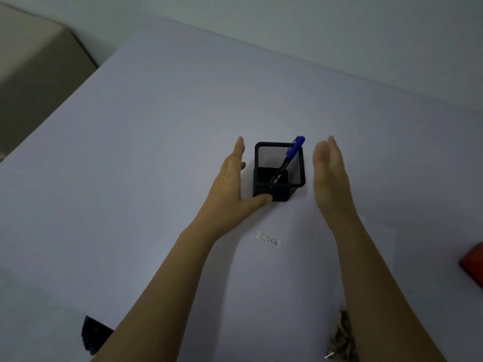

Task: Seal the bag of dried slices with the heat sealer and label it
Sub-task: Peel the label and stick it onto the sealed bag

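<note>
Pale lavender tabletop (156, 152) is lying under both bare hands, the left hand (230, 184) and right hand (329, 176) spreading flat and open, gripping nothing. Between the palms a square black wire-mesh pen holder (279, 171) is standing, the left thumb touching its near corner, a blue capped pen (290, 155) leaning inside. Behind the wrists a small white written label (268, 239) is lying flat; dried brownish slices (342, 333) are showing beside the right forearm.

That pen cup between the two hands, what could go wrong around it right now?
The left hand has its thumb at the base of the mesh pen cup, and the right hand is open close beside it; a nudge might tip the cup, since the blue pen leans out over its rim. The small written label lies loose on the table between the forearms, so a sweeping arm could brush it away.
</note>
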Demonstrator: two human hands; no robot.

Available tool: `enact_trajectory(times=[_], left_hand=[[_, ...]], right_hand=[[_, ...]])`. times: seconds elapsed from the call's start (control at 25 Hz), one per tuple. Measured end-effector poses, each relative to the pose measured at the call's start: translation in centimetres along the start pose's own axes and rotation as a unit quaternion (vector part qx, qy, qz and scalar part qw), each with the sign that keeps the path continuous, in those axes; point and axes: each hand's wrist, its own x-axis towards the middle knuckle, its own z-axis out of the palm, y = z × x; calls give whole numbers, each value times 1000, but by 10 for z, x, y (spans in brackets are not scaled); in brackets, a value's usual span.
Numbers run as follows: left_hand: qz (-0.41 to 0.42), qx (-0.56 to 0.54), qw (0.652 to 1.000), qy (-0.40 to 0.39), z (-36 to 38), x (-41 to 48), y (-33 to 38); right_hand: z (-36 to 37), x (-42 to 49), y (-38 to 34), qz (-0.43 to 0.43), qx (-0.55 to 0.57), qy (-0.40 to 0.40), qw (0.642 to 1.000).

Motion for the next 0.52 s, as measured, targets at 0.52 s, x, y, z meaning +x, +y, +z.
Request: enact_trajectory(times=[0.52], left_hand=[[135, 230, 963, 34, 52, -55, -54]], right_hand=[[16, -105, 71, -94, -277, -62, 954]])
